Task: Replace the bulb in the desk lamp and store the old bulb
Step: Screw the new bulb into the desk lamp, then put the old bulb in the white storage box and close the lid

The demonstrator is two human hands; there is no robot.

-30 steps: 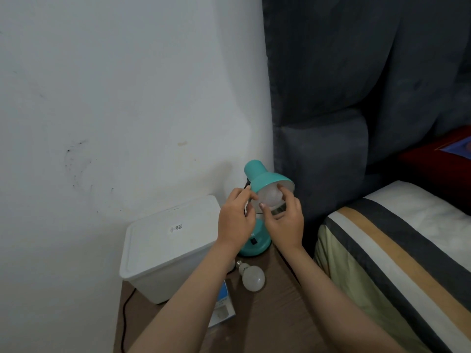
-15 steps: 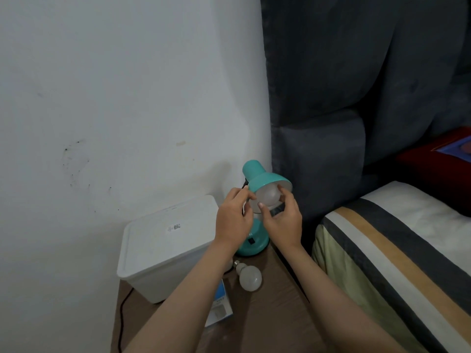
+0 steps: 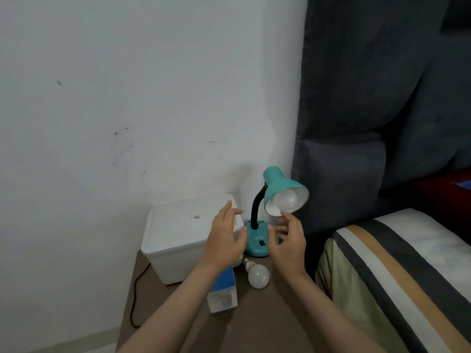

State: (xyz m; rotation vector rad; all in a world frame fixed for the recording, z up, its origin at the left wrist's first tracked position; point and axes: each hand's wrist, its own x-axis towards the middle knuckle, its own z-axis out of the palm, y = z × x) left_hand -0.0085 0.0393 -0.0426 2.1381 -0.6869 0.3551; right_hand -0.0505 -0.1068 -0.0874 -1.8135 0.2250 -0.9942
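Note:
A teal desk lamp [image 3: 276, 186] stands on the brown bedside table [image 3: 267, 319], its shade tilted toward me with a white bulb [image 3: 286, 200] seated inside. A second white bulb [image 3: 258, 275] lies loose on the table in front of the lamp base. A blue and white bulb box [image 3: 223, 293] lies beside it, partly under my left wrist. My left hand [image 3: 225, 238] hovers left of the lamp's black neck, fingers spread and holding nothing. My right hand [image 3: 289, 240] floats just below the shade, fingers relaxed and empty.
A white lidded plastic box [image 3: 178, 233] sits against the wall at the table's left. A black cable [image 3: 136, 296] runs down beside it. A grey padded headboard [image 3: 356, 123] and a striped bed [image 3: 395, 276] border the right side.
Both hands have let go of the bulb and the shade and dropped down and apart. The bulb stays seated in the shade.

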